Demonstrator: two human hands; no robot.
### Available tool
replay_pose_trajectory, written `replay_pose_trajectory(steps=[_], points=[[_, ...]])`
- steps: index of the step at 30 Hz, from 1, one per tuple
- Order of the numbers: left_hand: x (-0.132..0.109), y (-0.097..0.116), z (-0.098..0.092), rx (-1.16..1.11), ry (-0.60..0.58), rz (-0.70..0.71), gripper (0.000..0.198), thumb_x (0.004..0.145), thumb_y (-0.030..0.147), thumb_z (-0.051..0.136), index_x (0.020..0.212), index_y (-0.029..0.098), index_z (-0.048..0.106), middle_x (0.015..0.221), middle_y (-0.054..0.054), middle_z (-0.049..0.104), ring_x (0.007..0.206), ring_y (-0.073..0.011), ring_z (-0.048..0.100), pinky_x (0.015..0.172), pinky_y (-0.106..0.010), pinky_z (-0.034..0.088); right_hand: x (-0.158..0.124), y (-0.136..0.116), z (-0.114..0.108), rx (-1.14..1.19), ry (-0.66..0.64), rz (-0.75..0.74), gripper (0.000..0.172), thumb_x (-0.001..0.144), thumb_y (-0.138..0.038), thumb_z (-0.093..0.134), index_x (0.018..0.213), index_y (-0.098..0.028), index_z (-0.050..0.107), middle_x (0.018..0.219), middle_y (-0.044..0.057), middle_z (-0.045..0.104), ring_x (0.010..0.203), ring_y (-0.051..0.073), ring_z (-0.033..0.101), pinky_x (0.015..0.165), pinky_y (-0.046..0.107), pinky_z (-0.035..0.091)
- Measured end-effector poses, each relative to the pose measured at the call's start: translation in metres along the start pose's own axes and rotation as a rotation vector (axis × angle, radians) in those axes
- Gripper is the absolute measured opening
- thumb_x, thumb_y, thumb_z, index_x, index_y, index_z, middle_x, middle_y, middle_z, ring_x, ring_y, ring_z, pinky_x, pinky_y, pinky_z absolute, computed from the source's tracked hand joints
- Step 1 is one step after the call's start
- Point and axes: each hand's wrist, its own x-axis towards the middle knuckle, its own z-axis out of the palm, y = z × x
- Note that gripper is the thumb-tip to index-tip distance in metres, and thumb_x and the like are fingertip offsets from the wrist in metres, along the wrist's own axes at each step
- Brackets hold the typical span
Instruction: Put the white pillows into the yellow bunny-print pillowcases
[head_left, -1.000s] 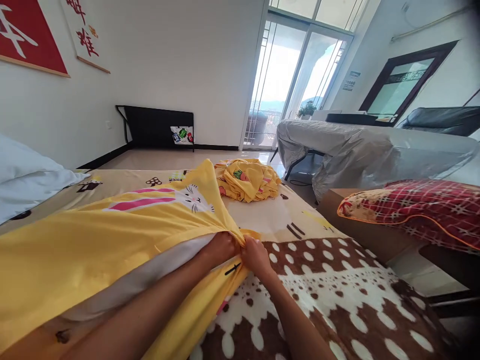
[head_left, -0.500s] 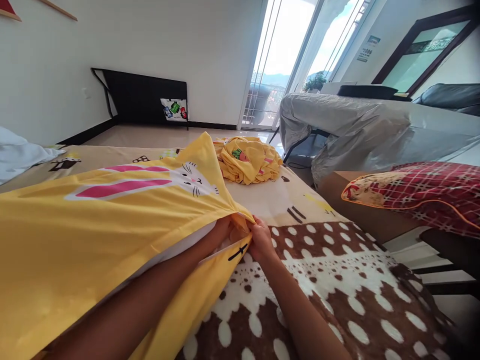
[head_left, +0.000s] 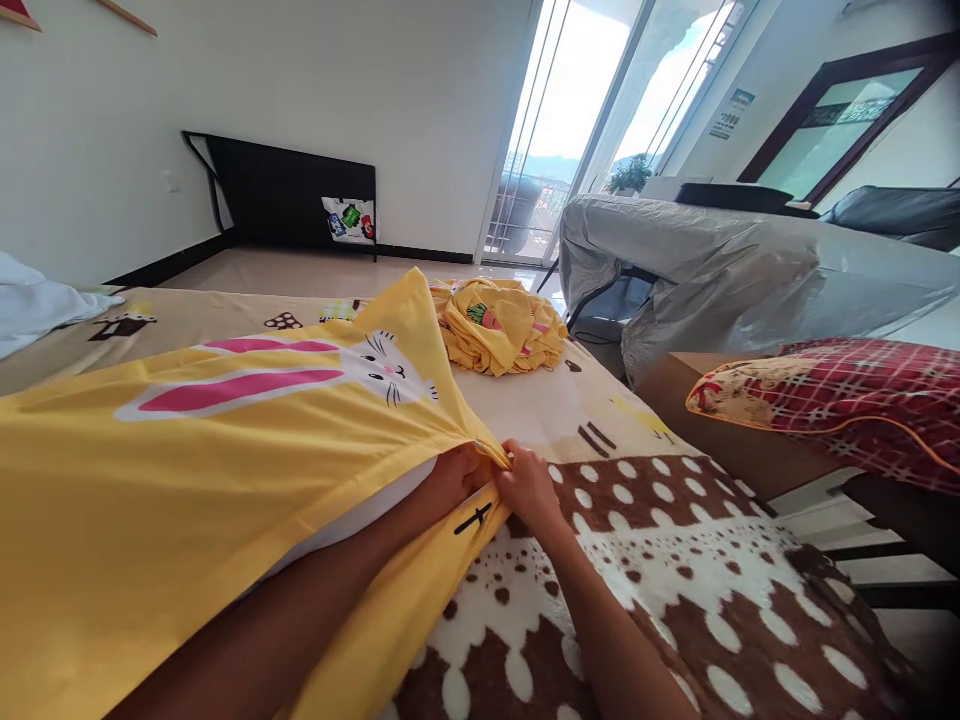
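A yellow duvet cover (head_left: 247, 470) with a white, pink-eared rabbit print stretches from the left edge to the middle of the view. Its side gapes, showing a pale inner face, and my left forearm lies within that gap. My left hand (head_left: 456, 474) is closed at the corner of the opening, its fingertips partly hidden in the folds. Just right of it, my right hand (head_left: 527, 483) pinches the gathered edge of the same cover from outside. The cloth is drawn into creases towards both hands.
Bunched yellow fabric (head_left: 499, 325) lies beyond the cover on the beige sheet (head_left: 585, 400). A brown-and-white dotted blanket (head_left: 675, 580) spreads below my right arm. At the right are a red plaid cushion (head_left: 840, 400) on a cardboard box (head_left: 675, 385) and plastic-draped furniture (head_left: 720, 250).
My left hand has shifted slightly right, closer to the right hand. The opening between them has narrowed, and the edge is more tightly gathered. The view has tilted a little.
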Motion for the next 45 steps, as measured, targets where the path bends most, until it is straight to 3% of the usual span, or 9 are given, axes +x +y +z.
replay_pose_trajectory(steps=[4,8,10,15,22,29,33,37,45], points=[[-0.012,0.01,-0.013,-0.052,0.027,0.081,0.015,0.073,0.014,0.049,0.058,0.018,0.047,0.074,-0.003,0.057,0.074,-0.0158,0.053,0.075,-0.029,0.045,-0.004,-0.003,0.003,0.027,0.037,-0.029,0.013,0.062,-0.01,0.041,0.068,-0.021,0.043,0.064,0.002,0.056,0.063,0.016,0.047,0.057,0.025,0.026],[-0.014,0.018,-0.023,-0.189,-0.111,0.171,0.017,0.069,0.011,0.048,0.054,0.018,0.044,0.068,-0.001,0.057,0.07,-0.0138,0.052,0.073,-0.026,0.044,-0.009,-0.006,0.003,0.141,0.098,-0.051,0.015,0.059,-0.01,0.039,0.067,-0.022,0.039,0.06,0.0,0.052,0.057,0.016,0.042,0.056,0.025,0.026],[-0.011,0.015,-0.022,-0.229,-0.1,0.069,0.016,0.069,0.008,0.043,0.06,0.018,0.051,0.071,-0.001,0.06,0.072,-0.0142,0.055,0.075,-0.027,0.046,-0.01,-0.006,0.002,0.207,0.114,-0.058,0.015,0.059,-0.01,0.038,0.068,-0.022,0.039,0.061,0.0,0.053,0.058,0.016,0.043,0.057,0.025,0.028],[-0.008,-0.001,-0.009,-0.076,0.133,-0.164,0.028,0.077,0.011,0.041,0.094,0.021,0.061,0.089,-0.004,0.067,0.092,-0.0215,0.059,0.089,-0.038,0.046,-0.01,-0.006,0.0,0.253,0.111,-0.073,0.015,0.062,-0.011,0.039,0.07,-0.022,0.046,0.066,0.001,0.058,0.063,0.016,0.049,0.059,0.024,0.031],[-0.009,0.002,-0.01,-0.097,0.038,-0.117,0.013,0.078,0.014,0.046,0.08,0.019,0.058,0.088,-0.004,0.065,0.091,-0.0206,0.057,0.091,-0.035,0.043,-0.009,-0.005,0.001,0.236,0.104,-0.071,0.011,0.064,-0.015,0.04,0.069,-0.022,0.047,0.062,0.0,0.057,0.06,0.016,0.048,0.058,0.024,0.03],[-0.015,0.019,-0.023,-0.141,0.053,-0.024,0.019,0.08,0.029,0.052,0.068,0.02,0.04,0.067,0.004,0.044,0.066,-0.0126,0.042,0.068,-0.025,0.04,-0.011,-0.007,-0.001,0.282,0.093,-0.075,0.005,0.067,-0.018,0.042,0.067,-0.022,0.045,0.06,-0.002,0.055,0.058,0.015,0.046,0.056,0.023,0.029],[-0.018,0.02,-0.028,-0.209,-0.05,0.112,0.01,0.07,0.015,0.051,0.078,0.019,0.048,0.077,0.001,0.053,0.073,-0.0141,0.048,0.073,-0.026,0.042,-0.01,-0.007,0.0,0.291,0.095,-0.074,0.004,0.069,-0.02,0.042,0.066,-0.021,0.045,0.058,-0.002,0.054,0.057,0.014,0.045,0.055,0.023,0.03],[-0.013,0.016,-0.027,-0.361,-0.069,0.13,0.033,0.064,0.007,0.039,0.09,0.017,0.056,0.093,-0.006,0.062,0.09,-0.0174,0.056,0.087,-0.03,0.043,-0.01,-0.007,0.0,0.286,0.1,-0.079,0.007,0.068,-0.018,0.04,0.068,-0.021,0.046,0.06,-0.002,0.055,0.058,0.014,0.046,0.057,0.023,0.031],[-0.009,0.016,-0.027,-0.217,-0.091,0.156,0.016,0.07,0.01,0.04,0.076,0.019,0.052,0.086,-0.004,0.059,0.084,-0.0171,0.053,0.083,-0.029,0.042,-0.01,-0.006,0.001,0.309,0.114,-0.087,0.006,0.067,-0.018,0.043,0.068,-0.021,0.048,0.061,-0.002,0.055,0.06,0.014,0.047,0.058,0.023,0.031]])
